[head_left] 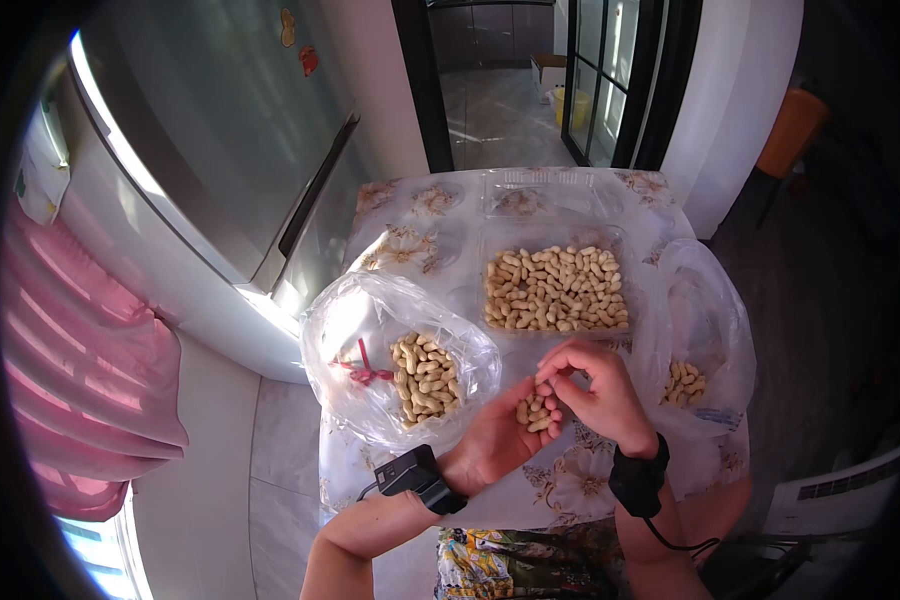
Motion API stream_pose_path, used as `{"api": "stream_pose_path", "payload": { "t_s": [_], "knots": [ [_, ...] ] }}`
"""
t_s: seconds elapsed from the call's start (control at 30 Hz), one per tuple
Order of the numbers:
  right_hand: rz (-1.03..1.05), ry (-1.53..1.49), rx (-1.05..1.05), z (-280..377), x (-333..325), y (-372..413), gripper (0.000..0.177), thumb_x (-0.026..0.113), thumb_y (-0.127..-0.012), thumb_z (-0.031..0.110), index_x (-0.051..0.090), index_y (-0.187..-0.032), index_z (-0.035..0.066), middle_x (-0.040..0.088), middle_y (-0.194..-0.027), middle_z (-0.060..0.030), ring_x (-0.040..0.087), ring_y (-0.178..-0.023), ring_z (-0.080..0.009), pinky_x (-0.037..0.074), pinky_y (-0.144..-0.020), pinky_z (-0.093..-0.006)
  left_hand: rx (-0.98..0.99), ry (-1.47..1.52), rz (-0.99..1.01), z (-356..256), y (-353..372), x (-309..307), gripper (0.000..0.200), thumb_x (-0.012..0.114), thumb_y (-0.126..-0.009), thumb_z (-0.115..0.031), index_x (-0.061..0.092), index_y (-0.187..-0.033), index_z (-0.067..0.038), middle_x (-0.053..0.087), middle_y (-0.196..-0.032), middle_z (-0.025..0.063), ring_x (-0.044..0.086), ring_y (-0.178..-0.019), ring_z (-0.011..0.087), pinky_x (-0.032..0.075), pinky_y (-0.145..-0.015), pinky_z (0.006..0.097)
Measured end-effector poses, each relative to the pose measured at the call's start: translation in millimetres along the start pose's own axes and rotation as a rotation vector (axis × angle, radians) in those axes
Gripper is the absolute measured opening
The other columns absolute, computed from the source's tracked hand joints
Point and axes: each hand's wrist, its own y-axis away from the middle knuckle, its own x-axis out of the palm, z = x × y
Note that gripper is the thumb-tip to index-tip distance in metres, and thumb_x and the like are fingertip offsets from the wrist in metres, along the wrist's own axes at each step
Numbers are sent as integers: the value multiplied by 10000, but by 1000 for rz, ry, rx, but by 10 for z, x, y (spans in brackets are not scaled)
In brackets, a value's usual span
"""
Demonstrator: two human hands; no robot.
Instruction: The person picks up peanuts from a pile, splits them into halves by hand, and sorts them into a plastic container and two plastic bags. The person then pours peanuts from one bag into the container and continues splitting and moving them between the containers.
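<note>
My left hand (pixel 498 438) is cupped palm up near the table's front, holding several unshelled peanuts (pixel 536 412). Just above that palm, my right hand (pixel 598 388) pinches at the left fingertips; what it grips looks like a peanut, mostly hidden by the fingers. To the left sits an open clear plastic bag (pixel 470 345) with a heap of peanuts (pixel 426 380) and a red tie (pixel 364 374). Beyond my hands, a clear plastic box (pixel 558 240) holds a broad layer of peanuts (pixel 555 288). Another clear bag (pixel 715 325), at right, contains a smaller pile of peanuts (pixel 684 384).
A flowered cloth covers the table (pixel 410 210). The box's clear lid (pixel 540 195) lies toward the back. A fridge (pixel 210 130) stands close at the left, above a pink curtain (pixel 90 370). A doorway with a glass door (pixel 605 80) is behind the table.
</note>
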Motion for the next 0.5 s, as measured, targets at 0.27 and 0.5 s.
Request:
{"api": "stream_pose_path", "payload": {
  "t_s": [0.27,0.5],
  "knots": [
    [10,-55,72,2,5,8,306,531,-858,-104,580,-1143,-4,670,-1001,-87,667,-850,-123,525,-800,-272,-7,2,-1,-7,4,19,264,522,-1008,-281,632,-1091,-55,667,-1011,40,627,-931,171,507,-862,314],
    [9,-73,57,-12,-6,11,339,539,-857,-100,571,-1180,-2,667,-1023,-90,665,-856,-120,522,-805,-274,-9,5,-3,-4,-3,9,255,532,-1004,-274,633,-1085,-55,669,-991,33,628,-922,167,508,-851,311]
  ]
}}
